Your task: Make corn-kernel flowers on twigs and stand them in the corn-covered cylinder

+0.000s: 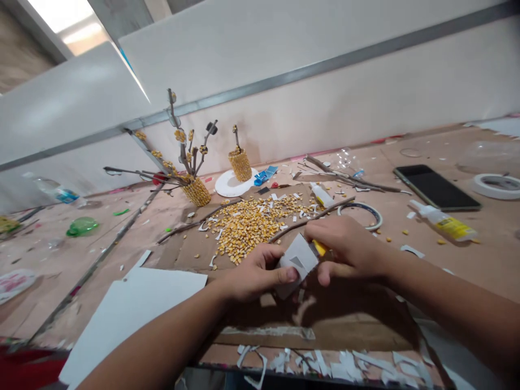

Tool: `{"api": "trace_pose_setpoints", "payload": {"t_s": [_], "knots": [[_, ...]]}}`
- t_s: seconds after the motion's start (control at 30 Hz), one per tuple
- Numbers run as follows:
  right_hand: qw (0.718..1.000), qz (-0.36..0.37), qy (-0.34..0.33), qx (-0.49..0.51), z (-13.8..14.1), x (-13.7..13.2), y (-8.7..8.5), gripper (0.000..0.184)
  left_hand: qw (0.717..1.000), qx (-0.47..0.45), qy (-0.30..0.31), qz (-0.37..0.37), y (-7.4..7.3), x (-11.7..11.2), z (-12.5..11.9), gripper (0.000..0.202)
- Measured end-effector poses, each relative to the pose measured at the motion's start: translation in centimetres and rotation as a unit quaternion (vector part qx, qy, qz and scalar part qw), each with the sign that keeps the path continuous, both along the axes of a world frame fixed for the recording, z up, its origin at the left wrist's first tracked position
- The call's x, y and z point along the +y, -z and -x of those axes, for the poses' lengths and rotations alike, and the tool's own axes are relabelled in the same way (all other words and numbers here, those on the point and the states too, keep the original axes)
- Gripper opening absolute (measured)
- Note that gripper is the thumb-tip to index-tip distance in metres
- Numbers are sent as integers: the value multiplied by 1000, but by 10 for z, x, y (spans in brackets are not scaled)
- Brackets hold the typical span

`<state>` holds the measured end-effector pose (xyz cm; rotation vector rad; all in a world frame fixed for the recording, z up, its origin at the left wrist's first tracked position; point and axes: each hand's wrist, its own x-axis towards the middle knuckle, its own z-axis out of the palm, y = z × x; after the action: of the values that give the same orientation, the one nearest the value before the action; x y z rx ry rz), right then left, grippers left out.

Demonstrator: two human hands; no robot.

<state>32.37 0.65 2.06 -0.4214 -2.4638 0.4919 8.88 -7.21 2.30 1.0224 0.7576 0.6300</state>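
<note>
My left hand (pixel 260 273) grips a small white piece of card (pixel 299 257) between thumb and fingers. A grey triangular patch shows on its face. My right hand (pixel 345 249) closes round a yellow tool (pixel 319 248) at the card's right edge; most of it is hidden in the fingers, so its kind does not show. Both hands are above a brown cardboard sheet (pixel 345 325). Just beyond them lies a heap of corn kernels (pixel 247 225), with a thin twig (pixel 292 227) along its right side.
Behind stand a corn-covered pot with branches (pixel 196 192) and a smaller corn-covered pot (pixel 240 165). To the right are a tape roll (pixel 379 219), a glue bottle (pixel 447 223) and a phone (pixel 436 187). White card (pixel 138 309) lies left; paper scraps (pixel 345 365) line the front edge.
</note>
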Motion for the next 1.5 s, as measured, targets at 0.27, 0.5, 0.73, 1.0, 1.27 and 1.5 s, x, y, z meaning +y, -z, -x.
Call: {"api": "trace_pose_setpoints", "payload": {"t_s": [0.27, 0.5, 0.73, 1.0, 1.27, 1.5], "knots": [[997, -2, 69, -40, 5, -18, -6, 64, 996, 38, -83, -27, -9, -3, 0, 56], [993, 15, 92, -75, 11, -25, -2, 72, 994, 52, -96, -29, -2, -5, -2, 60], [994, -16, 93, -51, 11, -25, 1, 67, 996, 47, -79, -23, -4, -6, -7, 63], [996, 21, 76, -47, 12, -30, 3, 70, 982, 107, -123, -92, -16, -14, -16, 67], [998, 36, 58, 4, 14, -32, 2, 58, 996, 45, -76, 0, -9, -14, -10, 68], [995, 82, 51, 28, 11, -34, -3, 63, 988, 115, -91, -46, -14, -9, -6, 53]]}}
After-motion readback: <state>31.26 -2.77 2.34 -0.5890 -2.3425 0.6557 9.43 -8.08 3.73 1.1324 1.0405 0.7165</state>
